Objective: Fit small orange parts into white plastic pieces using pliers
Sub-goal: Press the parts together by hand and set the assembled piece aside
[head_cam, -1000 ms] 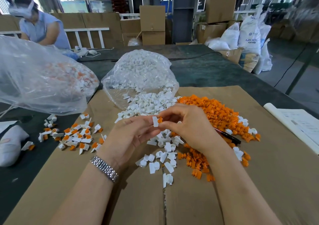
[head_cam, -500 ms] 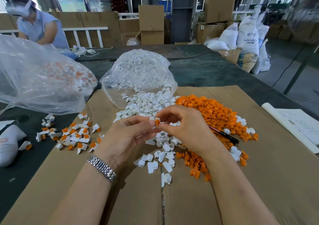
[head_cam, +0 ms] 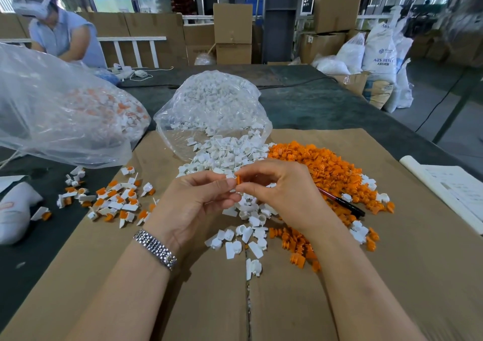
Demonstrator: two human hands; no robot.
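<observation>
At the far left of the cardboard sheet [head_cam: 392, 249] lies a scatter of finished pieces [head_cam: 112, 199], white with orange already seated, below a clear bag [head_cam: 57, 116] of more. Toward the middle, the left hand [head_cam: 193, 204] pinches a white plastic piece [head_cam: 231, 184] between thumb and fingertips. A second ago an orange part [head_cam: 238, 179] hung just beside that piece; now it is pressed against its right side, so the fit looks under way rather than finished. Its long axis stands nearly upright, tilted slightly; which end leads I cannot tell. The right hand [head_cam: 285, 194] grips that orange part at the fingertips, over the loose white pile [head_cam: 251, 220]. Farther right sits the orange heap [head_cam: 326, 168] and a dark-handled tool [head_cam: 345, 203], possibly the pliers, lying untouched.
</observation>
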